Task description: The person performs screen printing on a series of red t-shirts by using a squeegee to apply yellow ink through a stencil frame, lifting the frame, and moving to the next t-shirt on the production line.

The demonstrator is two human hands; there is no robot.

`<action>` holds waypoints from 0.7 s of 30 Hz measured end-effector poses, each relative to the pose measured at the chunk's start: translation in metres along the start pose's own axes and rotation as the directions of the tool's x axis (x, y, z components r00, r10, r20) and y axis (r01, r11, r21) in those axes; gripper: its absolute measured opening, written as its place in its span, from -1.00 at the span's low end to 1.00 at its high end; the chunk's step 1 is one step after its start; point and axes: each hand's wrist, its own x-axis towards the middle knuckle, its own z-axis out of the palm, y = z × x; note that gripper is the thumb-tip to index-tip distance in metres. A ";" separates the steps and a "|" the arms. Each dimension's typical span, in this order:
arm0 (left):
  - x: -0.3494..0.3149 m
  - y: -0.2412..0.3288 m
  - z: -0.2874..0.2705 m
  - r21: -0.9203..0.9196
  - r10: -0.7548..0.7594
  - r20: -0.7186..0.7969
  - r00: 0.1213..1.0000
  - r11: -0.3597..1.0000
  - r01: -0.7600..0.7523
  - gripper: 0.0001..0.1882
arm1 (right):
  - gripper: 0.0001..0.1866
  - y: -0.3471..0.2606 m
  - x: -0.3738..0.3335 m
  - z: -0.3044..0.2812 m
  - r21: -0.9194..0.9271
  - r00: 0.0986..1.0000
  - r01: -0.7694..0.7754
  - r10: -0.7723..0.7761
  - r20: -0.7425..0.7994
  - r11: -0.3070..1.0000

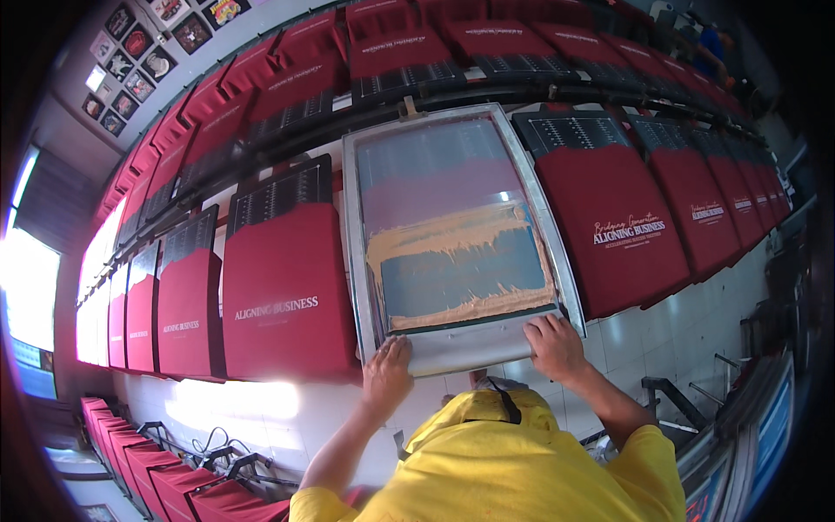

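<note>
A screen-printing frame (539, 217) with pale metal sides lies over a shirt board in front of me. Its see-through mesh shows red cloth and a dark board top underneath. Tan ink (435, 233) is smeared in a ragged ring around a blue-grey patch (465, 274) on the mesh. My left hand (388, 374) is closed over the frame's near left corner, and my right hand (555, 348) grips the near right corner. Red shirt (283, 270) to the left and red shirt (609, 200) to the right carry pale lettering; the left one bears less of it.
Rows of red shirts (409, 52) on dark boards stretch across the far side, divided by a long dark rail (287, 135). More red shirts (156, 470) line the lower left. Metal racks (748, 426) stand at the lower right. A person in blue (713, 48) is far right.
</note>
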 end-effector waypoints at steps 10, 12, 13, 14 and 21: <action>0.102 -0.052 0.014 -0.016 -0.008 0.062 0.998 1.000 0.009 -0.48 | -0.92 0.061 0.090 0.040 -0.065 1.000 -0.016 0.016 0.006 0.998; 0.133 -0.066 0.010 -0.019 -0.053 0.109 0.993 0.998 0.055 -0.50 | -0.93 0.076 0.124 0.045 -0.047 0.999 -0.015 0.013 -0.037 0.999; 0.146 -0.073 0.009 -0.019 -0.047 0.101 0.994 0.999 0.049 -0.51 | -0.93 0.083 0.137 0.045 -0.019 1.000 -0.026 0.026 -0.012 0.999; 0.159 -0.075 0.006 -0.007 -0.055 0.118 0.991 0.998 0.057 -0.51 | -0.93 0.089 0.150 0.043 0.006 0.999 -0.038 0.038 0.007 0.999; 0.148 -0.056 -0.027 -0.061 -0.097 0.131 0.987 0.993 0.105 -0.56 | -0.81 0.078 0.141 0.007 0.068 0.999 -0.028 0.025 0.045 0.997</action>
